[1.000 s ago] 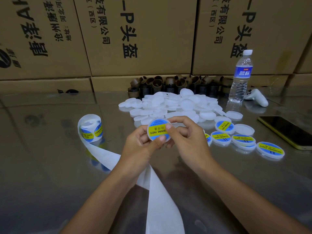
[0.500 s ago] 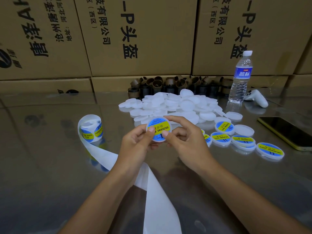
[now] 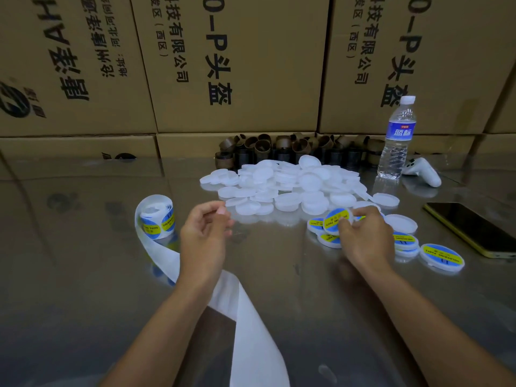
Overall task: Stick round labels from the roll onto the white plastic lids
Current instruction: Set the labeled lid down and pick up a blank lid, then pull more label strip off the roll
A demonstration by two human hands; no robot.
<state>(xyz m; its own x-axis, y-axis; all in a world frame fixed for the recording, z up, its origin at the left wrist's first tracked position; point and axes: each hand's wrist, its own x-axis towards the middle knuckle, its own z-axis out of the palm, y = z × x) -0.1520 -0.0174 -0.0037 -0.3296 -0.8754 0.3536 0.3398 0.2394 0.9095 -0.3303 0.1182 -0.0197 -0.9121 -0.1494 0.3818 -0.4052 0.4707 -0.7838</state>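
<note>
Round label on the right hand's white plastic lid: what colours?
Blue round label with a yellow band; head view.

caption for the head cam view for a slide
Right hand holds a labelled lid above the finished lids, left hand empty between the label roll and the pile of plain white lids.

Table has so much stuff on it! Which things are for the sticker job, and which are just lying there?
For the job: label roll, pile of plain white lids, labelled lid held by the right hand, finished lids beside it.
Just lying about: water bottle, phone, white controller, brown cardboard rings, cardboard boxes.
</note>
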